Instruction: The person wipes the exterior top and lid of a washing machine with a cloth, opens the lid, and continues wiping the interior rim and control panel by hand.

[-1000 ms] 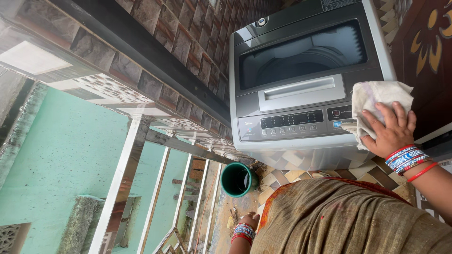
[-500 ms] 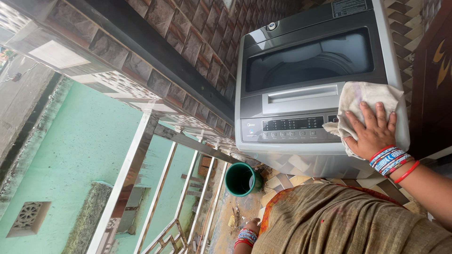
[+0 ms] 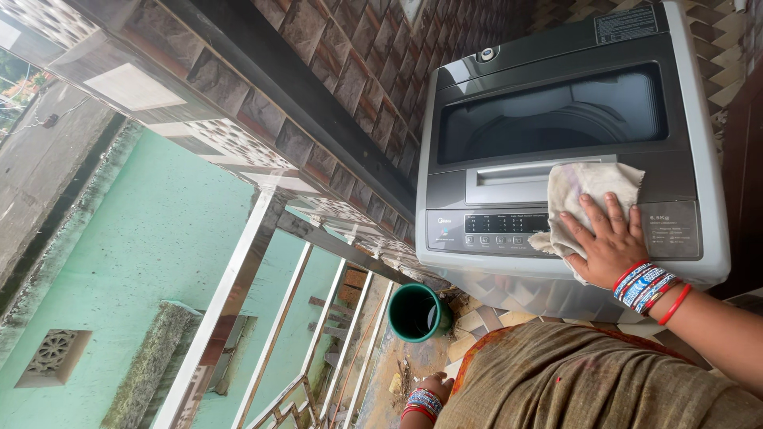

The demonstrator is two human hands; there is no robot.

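- Right hand lay flat, fingers spread, pressing a cloth onto the washer, over its control panel's right end, seemingly for broad wiping contact.
- Washer stood against the tiled wall, railing to its left.
- Bucket, green, sat beside the washer's base.
- Left hand hung low, loosely curled, holding nothing.

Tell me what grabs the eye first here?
The right hand pressing a pale cloth flat on the grey top-loading washing machine, over its control panel. Lower down, a green bucket stands on the tiled floor beside the steel railing, with the left hand hanging near it.
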